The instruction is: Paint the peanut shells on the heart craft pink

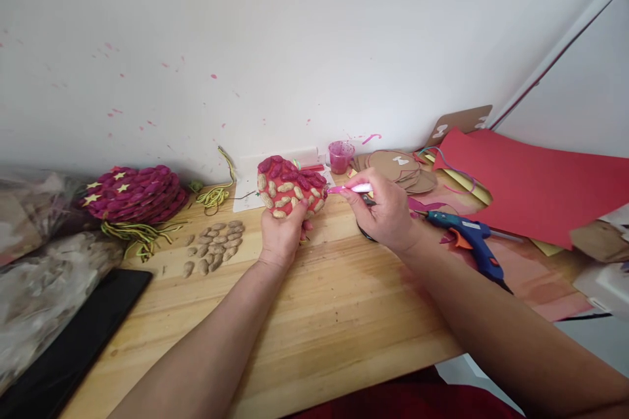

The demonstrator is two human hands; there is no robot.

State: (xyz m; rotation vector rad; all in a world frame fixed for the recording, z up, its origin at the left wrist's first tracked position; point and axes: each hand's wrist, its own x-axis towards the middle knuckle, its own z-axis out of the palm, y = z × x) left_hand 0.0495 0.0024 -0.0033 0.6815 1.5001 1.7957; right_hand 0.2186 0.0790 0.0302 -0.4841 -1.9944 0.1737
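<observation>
My left hand (285,232) is closed on a red disc covered with peanuts (293,187), its thumb over the lower front. The shells along the disc's top are painted magenta; the lower ones are bare tan. In my right hand (383,209) is a paintbrush (361,188) with a white handle, its pink tip at the disc's right edge. A plastic cup of pink paint (340,157) stands behind, near the wall. Loose peanuts (216,245) lie on the table left of my left hand.
A stack of magenta peanut discs (135,193) with yellow stars sits at the left, near plastic bags (54,301) and a black flat object (83,340). At the right are cardboard discs (393,169), a blue glue gun (472,239) and red sheets (535,183). Yellow-green yarn (213,196) lies by the wall.
</observation>
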